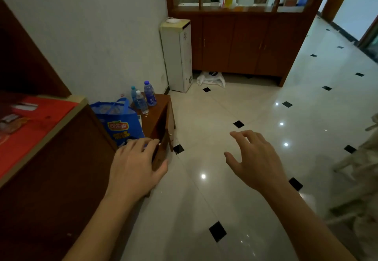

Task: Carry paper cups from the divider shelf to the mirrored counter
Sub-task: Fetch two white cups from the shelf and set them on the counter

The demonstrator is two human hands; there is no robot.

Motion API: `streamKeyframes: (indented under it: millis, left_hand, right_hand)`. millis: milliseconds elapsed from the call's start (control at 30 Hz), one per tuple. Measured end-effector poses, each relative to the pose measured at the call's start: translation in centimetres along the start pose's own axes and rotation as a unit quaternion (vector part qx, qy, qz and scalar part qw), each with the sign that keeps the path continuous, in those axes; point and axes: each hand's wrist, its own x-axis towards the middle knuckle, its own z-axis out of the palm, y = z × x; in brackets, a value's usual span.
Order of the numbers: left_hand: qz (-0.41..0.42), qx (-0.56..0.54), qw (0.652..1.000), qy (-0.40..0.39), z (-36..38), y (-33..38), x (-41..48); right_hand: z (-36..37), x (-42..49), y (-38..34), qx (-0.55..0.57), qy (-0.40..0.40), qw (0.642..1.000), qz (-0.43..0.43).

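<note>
Both of my hands are out in front of me over the tiled floor and hold nothing. My left hand (135, 164) has its fingers spread, near the corner of a low wooden stand. My right hand (255, 158) is open with fingers loosely curled. The wooden divider shelf (241, 10) stands at the far end of the room, with bottles and a white jug on its open ledge. I cannot make out any paper cups from here. A counter with a red top (41, 117) is at my left.
A low wooden stand (161, 113) carries three water bottles (143, 97) beside a blue shopping bag (120, 121). A white water dispenser (178, 56) stands against the wall left of the divider, with a white plastic bag (210, 79) on the floor. A pale chair (360, 168) is at right.
</note>
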Motion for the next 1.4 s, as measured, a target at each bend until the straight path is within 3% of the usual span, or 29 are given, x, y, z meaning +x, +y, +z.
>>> streamKeyframes:
  millis: [867,1400]
  left_hand:
    - [0.057,-0.044,0.997,0.007,10.0,-6.6,44.9]
    - [0.042,-0.026,0.999,0.017,15.9,-2.9,74.4]
  right_hand:
    - [11.1,40.7,9.3,-0.074,-0.023,0.996,0.045]
    - [18.7,69.0,21.1,-0.061,-0.030,0.998,0.011]
